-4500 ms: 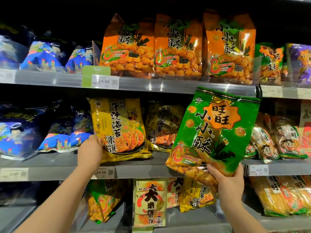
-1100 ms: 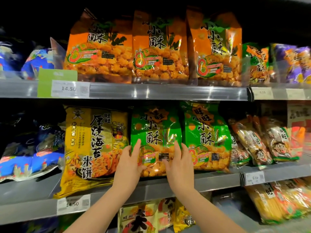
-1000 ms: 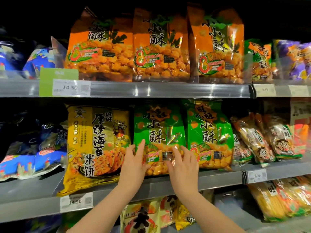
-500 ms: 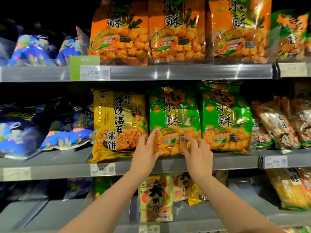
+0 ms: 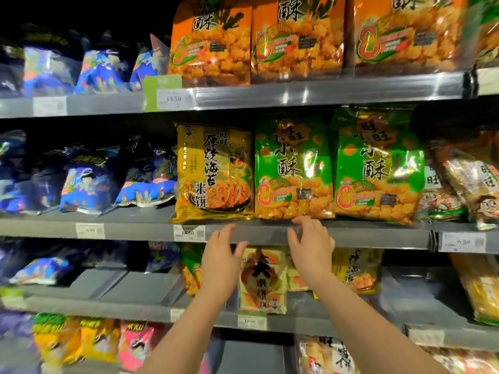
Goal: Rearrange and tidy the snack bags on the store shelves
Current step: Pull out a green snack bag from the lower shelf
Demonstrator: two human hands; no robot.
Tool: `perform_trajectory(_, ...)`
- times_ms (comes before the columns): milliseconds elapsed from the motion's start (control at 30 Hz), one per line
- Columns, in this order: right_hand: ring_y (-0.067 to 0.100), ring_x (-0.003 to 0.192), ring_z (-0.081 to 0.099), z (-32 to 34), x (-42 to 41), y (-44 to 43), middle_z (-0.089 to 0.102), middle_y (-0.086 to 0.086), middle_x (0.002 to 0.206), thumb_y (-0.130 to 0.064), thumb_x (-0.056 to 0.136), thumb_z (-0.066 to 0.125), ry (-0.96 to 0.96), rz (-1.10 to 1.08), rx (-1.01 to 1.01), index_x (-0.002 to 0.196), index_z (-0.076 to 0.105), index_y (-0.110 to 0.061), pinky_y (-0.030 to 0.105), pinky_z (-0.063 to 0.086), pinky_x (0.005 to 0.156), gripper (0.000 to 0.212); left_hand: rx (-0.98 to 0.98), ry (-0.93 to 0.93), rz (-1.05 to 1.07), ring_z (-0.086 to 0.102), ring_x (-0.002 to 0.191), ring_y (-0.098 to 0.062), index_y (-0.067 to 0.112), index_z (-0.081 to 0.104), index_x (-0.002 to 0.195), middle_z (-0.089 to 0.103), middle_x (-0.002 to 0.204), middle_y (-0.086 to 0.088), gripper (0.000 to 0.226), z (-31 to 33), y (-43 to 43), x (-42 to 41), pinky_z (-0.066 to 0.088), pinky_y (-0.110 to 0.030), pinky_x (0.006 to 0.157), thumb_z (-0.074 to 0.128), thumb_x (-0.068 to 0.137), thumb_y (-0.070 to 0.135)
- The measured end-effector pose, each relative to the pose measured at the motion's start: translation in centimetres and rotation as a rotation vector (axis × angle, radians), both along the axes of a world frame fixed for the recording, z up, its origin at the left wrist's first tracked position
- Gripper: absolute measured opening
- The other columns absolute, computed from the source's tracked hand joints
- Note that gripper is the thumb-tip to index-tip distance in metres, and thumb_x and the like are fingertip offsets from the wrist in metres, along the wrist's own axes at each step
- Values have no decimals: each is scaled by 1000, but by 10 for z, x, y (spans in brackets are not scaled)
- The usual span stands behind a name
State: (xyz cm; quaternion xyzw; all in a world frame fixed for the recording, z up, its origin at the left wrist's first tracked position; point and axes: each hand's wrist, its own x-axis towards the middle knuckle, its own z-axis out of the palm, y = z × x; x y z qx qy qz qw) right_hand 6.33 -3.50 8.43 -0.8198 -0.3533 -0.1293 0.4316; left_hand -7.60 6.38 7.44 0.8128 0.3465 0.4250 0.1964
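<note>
The green snack bag stands at the centre of the frame on the middle shelf, upright, between the yellow bag on its left and a second green bag on its right, touching or nearly touching both. Its long axis runs top to bottom, its printed face points straight out toward you, and its lower edge sits at the shelf's front lip.

Your left hand hangs below centre, fingers spread and holding nothing, in front of the shelf rail. Your right hand is also released, its fingertips just under the bag's bottom edge; whether they touch it is unclear in the blur.

The step looks like a final squaring-up, with both hands free of the bag. To do it well, check that the bag's base lines up with its neighbours along the lip and that the top does not lean. If it does, nudge low on both bottom corners at once rather than pushing the crinkly middle, which would tip the row backward.
</note>
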Motion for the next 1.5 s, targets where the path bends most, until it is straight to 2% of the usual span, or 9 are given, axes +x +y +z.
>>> perform_trajectory(233,16,96,58,-14,-33,7,58,-10,94,-27,95,48,137,171,84,108,59,-22,41,44,91,18,-108,-27,140,57,99,-21,14,56,121,61,107,-4,34,-29,1,-32,44,-34,81,59,90,26)
perform_trajectory(467,10,65,54,-39,-69,38,54,-14,70,-26,96,45,238,359,16,101,60,-21,28,42,57,17,-258,-16,228,58,105,-23,15,51,126,61,116,-7,44,-61,32,-61,46,-34,82,59,89,36)
perform_trajectory(633,11,85,56,-61,-83,85,62,-5,96,-29,96,46,314,409,-107,116,56,-20,25,43,70,24,-307,17,207,53,116,-24,14,43,133,55,127,-7,58,-83,71,-68,44,-36,90,64,85,37)
perform_trajectory(767,13,90,58,-86,-90,133,62,-7,100,-32,96,46,386,384,-184,123,51,-21,30,47,77,30,-369,86,137,52,117,-24,17,36,137,51,130,-6,66,-106,109,-69,44,-34,90,67,82,35)
perform_trajectory(867,20,107,58,-105,-90,167,60,2,117,-32,95,49,459,354,-207,128,47,-19,36,48,90,36,-417,137,69,54,114,-24,15,31,141,53,128,-7,74,-122,136,-61,46,-34,87,69,80,35)
perform_trajectory(1033,28,113,54,-130,-81,211,56,11,123,-38,93,51,520,238,-296,125,49,-7,32,44,90,45,-492,143,-24,47,125,-29,5,29,140,46,137,-15,80,-145,170,-38,41,-41,102,71,78,35)
perform_trajectory(1167,29,109,57,-149,-79,234,59,11,118,-39,91,52,592,252,-278,117,55,-6,30,45,86,42,-593,-12,11,51,117,-33,4,36,127,46,128,-18,63,-155,190,-23,45,-43,97,71,79,23)
perform_trajectory(1333,28,114,56,-163,-87,241,59,11,122,-35,95,48,676,270,-211,118,48,-6,31,43,87,37,-699,-19,167,49,112,-41,-4,29,131,23,140,-23,61,-157,204,-4,41,-40,92,64,84,14)
perform_trajectory(1500,24,117,53,-169,-96,238,57,8,128,-36,96,43,713,294,-166,129,46,-14,30,40,93,40,-566,-46,143,59,99,-38,-5,57,107,57,111,-25,32,-172,203,-3,48,-42,83,59,88,21)
